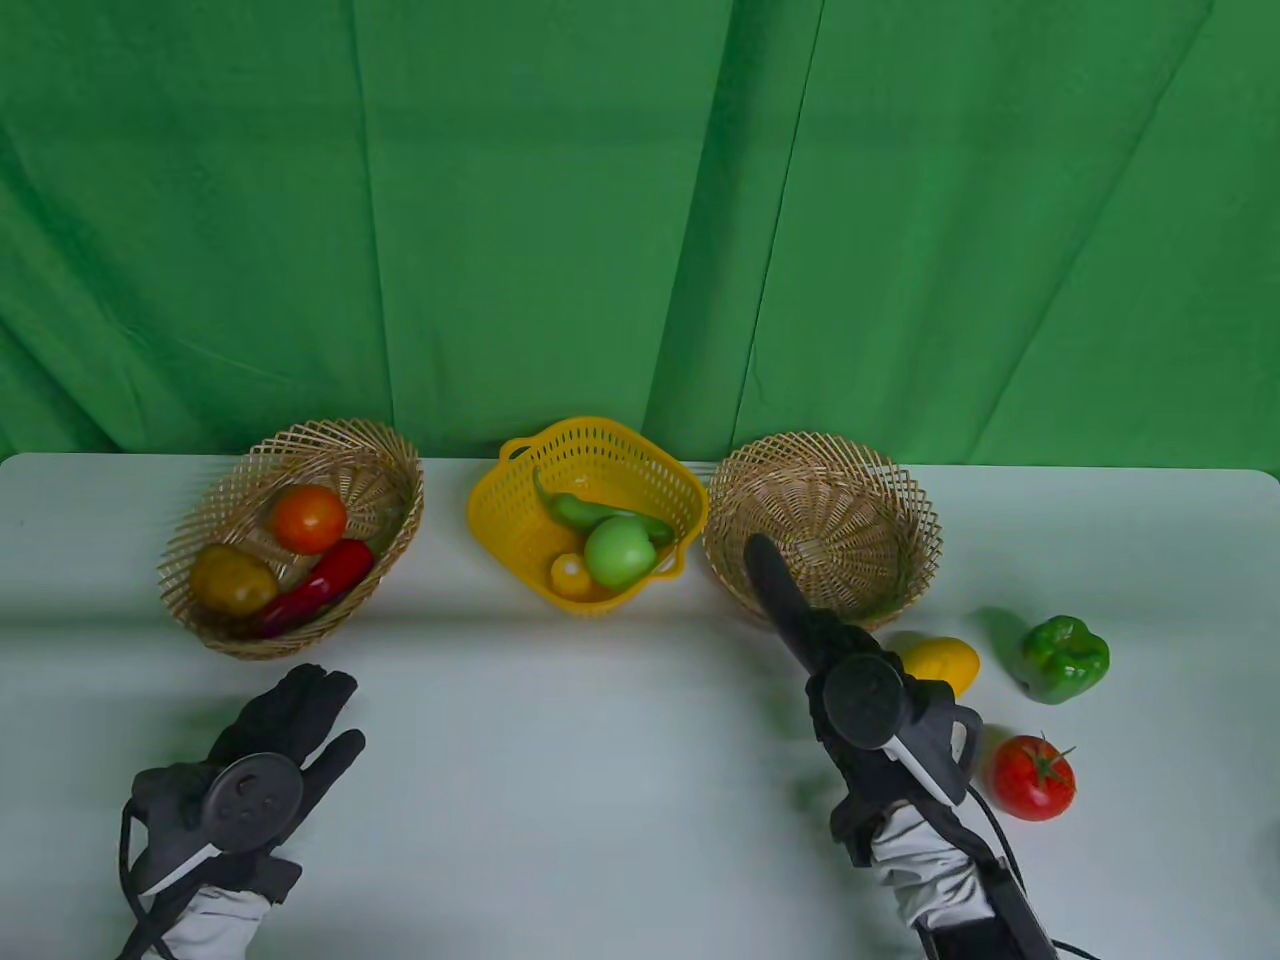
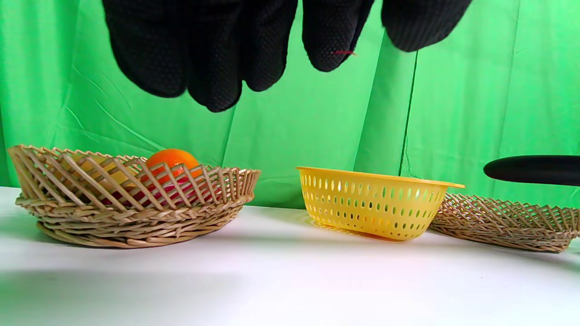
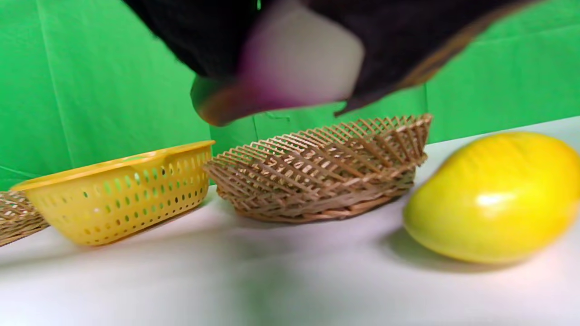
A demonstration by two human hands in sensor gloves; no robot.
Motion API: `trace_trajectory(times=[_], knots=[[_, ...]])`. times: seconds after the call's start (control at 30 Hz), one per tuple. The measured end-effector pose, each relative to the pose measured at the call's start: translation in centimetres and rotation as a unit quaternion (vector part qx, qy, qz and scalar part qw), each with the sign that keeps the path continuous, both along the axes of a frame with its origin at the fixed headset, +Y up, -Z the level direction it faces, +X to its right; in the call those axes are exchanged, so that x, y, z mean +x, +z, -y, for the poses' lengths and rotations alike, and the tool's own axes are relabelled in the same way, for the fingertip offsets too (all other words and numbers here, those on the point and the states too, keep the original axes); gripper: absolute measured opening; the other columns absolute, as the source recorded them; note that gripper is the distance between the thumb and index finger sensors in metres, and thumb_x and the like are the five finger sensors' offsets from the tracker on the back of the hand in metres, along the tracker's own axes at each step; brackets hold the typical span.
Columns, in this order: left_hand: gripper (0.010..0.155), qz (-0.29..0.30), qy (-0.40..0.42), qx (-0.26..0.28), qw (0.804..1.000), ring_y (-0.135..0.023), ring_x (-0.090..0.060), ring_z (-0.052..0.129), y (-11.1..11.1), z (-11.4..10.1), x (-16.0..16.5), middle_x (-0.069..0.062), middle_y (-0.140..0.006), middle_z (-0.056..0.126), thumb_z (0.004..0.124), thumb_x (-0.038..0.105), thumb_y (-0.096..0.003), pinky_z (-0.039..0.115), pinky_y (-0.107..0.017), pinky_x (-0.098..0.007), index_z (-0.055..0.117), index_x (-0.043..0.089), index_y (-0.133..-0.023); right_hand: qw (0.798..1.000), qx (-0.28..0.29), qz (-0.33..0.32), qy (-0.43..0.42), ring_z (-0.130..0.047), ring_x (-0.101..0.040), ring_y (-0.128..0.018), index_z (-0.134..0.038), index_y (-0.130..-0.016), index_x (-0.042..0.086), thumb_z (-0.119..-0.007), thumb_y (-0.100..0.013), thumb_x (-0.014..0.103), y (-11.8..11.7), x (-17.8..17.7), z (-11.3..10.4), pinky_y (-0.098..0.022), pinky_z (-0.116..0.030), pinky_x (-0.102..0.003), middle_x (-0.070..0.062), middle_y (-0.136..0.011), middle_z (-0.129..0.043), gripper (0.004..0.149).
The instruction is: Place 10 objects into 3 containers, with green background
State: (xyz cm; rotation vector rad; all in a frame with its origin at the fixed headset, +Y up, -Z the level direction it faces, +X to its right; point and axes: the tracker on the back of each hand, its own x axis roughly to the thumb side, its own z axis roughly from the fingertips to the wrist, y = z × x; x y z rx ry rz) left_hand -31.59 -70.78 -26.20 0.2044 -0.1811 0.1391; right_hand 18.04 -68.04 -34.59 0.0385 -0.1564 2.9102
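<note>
The right hand (image 1: 850,670) is raised over the near rim of the right wicker basket (image 1: 880,480), one finger extended toward it; in the right wrist view a pale, purple-tinged obj. (image 3: 301,68) is seen gripped in the glove, too blurred to be identified. The left hand (image 1: 275,745) is held open, fingers spread, nothing gripped, just in front of the left wicker basket (image 1: 230,500). On the white surface (image 1: 560,780) three items are found to the right of the right hand: a yellow mango (image 1: 945,662) just beside it, a green bell pepper (image 1: 1065,658) further right, and a red tomato (image 1: 1033,778) nearer the front edge. The right wicker basket interior, as far as visible, is seen bare. The yellow plastic basket (image 1: 510,500), centre, is loaded w/ a green chili (image 1: 570,508), a green apple (image 1: 618,550) and a small yellow fruit (image 1: 570,575). The left wicker basket is loaded w/ an orange-red tomato (image 1: 308,517), a potato (image 1: 232,578) and a red pepper (image 1: 320,585). A green cloth backdrop (image 1: 640,200) is hung behind the surface.
</note>
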Motion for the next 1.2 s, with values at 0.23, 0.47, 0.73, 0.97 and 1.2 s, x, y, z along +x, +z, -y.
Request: trace_trajectory(times=[0.23,0.47,0.73,0.97,1.2], knots=[[0.062,-0.003,0.000,0.004,1.000,-0.096,-0.037,0.086,0.1,-0.1,-0.1,-0.014,-0.113,0.072,0.061,0.058,-0.0561,0.076,-0.062,-0.054,0.058,0.032,-0.113,0.999,-0.003,0.028,0.022,-0.077,-0.043,-0.086,-0.048,-0.112,0.020,-0.077,-0.056,0.028,-4.3,-2.7,-0.7,-0.066,-0.067,-0.055,-0.021,-0.110,-0.065,0.063],[0.062,-0.005,-0.002,0.006,1.000,-0.096,-0.037,0.086,0.1,-0.1,-0.2,-0.014,-0.114,0.072,0.061,0.058,-0.0560,0.076,-0.062,-0.054,0.058,0.032,-0.113,0.996,-0.026,0.085,0.012,-0.077,-0.042,-0.086,-0.048,-0.112,0.021,-0.076,-0.057,0.029,-7.9,-4.4,-0.6,-0.066,-0.067,-0.054,-0.020,-0.110,-0.065,0.063],[0.062,-0.005,-0.002,0.008,1.000,-0.096,-0.037,0.086,0.1,-0.1,-0.3,-0.014,-0.113,0.072,0.061,0.058,-0.0560,0.076,-0.062,-0.054,0.059,0.032,-0.113,0.987,-0.070,0.145,0.021,-0.077,-0.041,-0.086,-0.048,-0.113,0.021,-0.075,-0.058,0.030,-10.8,-6.1,1.2,-0.067,-0.067,-0.053,-0.020,-0.111,-0.065,0.062],[0.062,-0.003,-0.004,0.004,1.000,-0.096,-0.037,0.086,0.1,-0.2,-0.2,-0.014,-0.114,0.072,0.061,0.058,-0.0561,0.076,-0.062,-0.054,0.059,0.032,-0.113,0.981,-0.087,0.165,0.050,-0.077,-0.041,-0.087,-0.048,-0.113,0.022,-0.074,-0.058,0.030,-11.8,-7.1,2.5,-0.068,-0.067,-0.053,-0.020,-0.111,-0.065,0.061],[0.063,-0.002,-0.003,0.008,1.000,-0.096,-0.037,0.086,0.0,-0.2,-0.2,-0.014,-0.113,0.072,0.061,0.058,-0.0561,0.076,-0.062,-0.054,0.058,0.032,-0.113,0.980,-0.089,0.161,0.075,-0.072,-0.042,-0.093,-0.046,-0.114,0.024,-0.070,-0.059,0.040,-11.5,-7.1,2.4,-0.072,-0.062,-0.057,-0.017,-0.114,-0.062,0.062]])
